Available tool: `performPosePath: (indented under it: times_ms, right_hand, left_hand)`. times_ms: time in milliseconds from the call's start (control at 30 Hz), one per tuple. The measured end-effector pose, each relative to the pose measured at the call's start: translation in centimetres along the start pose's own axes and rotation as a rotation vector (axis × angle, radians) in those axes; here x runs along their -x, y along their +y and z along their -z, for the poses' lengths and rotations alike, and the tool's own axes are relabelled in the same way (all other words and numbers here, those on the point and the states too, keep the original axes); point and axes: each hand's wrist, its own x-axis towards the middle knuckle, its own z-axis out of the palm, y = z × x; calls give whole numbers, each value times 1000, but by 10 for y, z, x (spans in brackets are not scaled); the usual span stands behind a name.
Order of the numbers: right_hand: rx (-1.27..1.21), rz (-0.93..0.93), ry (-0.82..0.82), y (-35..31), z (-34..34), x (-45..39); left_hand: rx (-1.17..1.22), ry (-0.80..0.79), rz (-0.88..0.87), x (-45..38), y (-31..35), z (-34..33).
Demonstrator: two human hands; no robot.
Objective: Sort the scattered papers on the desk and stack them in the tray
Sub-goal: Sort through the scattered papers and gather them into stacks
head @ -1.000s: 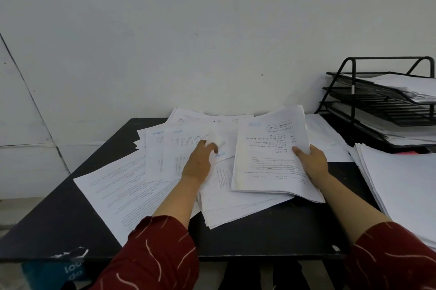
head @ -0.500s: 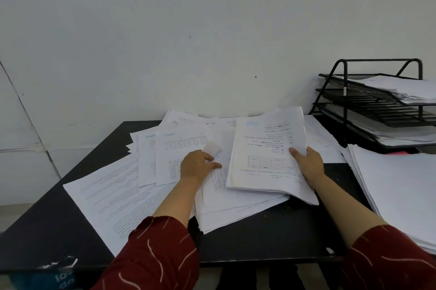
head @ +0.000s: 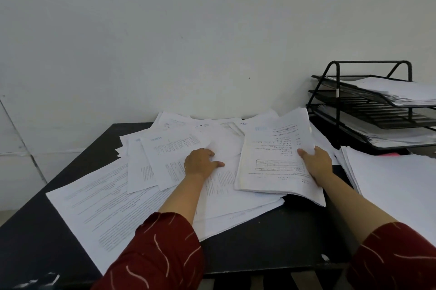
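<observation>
Head view. Black desk (head: 247, 245): covered by scattered papers (head: 106, 204), overlapping, printed side up. Left hand (head: 200, 163): laid on the loose sheets, fingers curled, one sheet's edge pinched between thumb and fingertips. Right hand (head: 317, 163): a thick sheaf (head: 276, 159) is gripped at its right edge, thumb on top, fingers hidden beneath. Black tiered tray (head: 368, 103): beyond the right fingers, papers held on its shelves. White stack (head: 396, 185): just right of that hand.

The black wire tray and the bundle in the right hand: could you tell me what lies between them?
In the head view, loose white sheets on the black desk.
</observation>
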Motion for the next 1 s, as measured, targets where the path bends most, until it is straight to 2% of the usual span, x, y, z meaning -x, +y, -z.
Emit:
performPosePath:
  times_ms: [167,433,667,767,1000]
  right_hand:
    - [-4,-3,2,12,-2,-2]
    - [-39,9,10,13,-1,0]
    - [-160,-35,84,11,0,2]
    - [-196,-53,115,10,2,1]
    - [-171,-43,107,10,0,2]
  left_hand:
    - [-85,18,-9,0,-1,-3]
    - [-134,-61,25,-9,6,5]
    - [-151,-10,-17,-5,3,5]
    - [-232,-60,-55,-6,8,10]
    - [-273,-208,-22,-16,18,22]
